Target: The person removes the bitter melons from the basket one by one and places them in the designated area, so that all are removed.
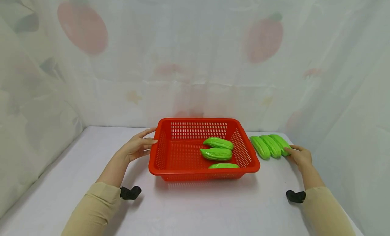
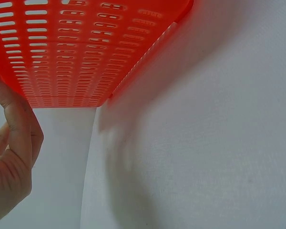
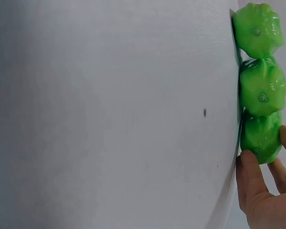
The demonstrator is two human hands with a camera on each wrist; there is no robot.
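A red plastic basket (image 1: 203, 171) stands on the table, with three green bitter melons, one of them (image 1: 216, 154), lying in its right half. My left hand (image 1: 138, 147) grips the basket's left rim; in the left wrist view its bent fingers (image 2: 20, 126) reach up to the rim. Right of the basket, three more bitter melons lie side by side in a row. My right hand (image 1: 300, 157) holds the rightmost bitter melon (image 3: 262, 138) near its end, thumb on one side and fingers on the other. The other two, the middle one (image 3: 263, 88) included, are untouched.
The white table (image 1: 201, 209) runs up to a pale curtain (image 1: 195, 53) with faded fruit prints at the back. Curtain cloth also hangs at both sides. A black wrist mount (image 1: 130, 193) sits on the left forearm, another wrist mount (image 1: 296, 196) on the right.
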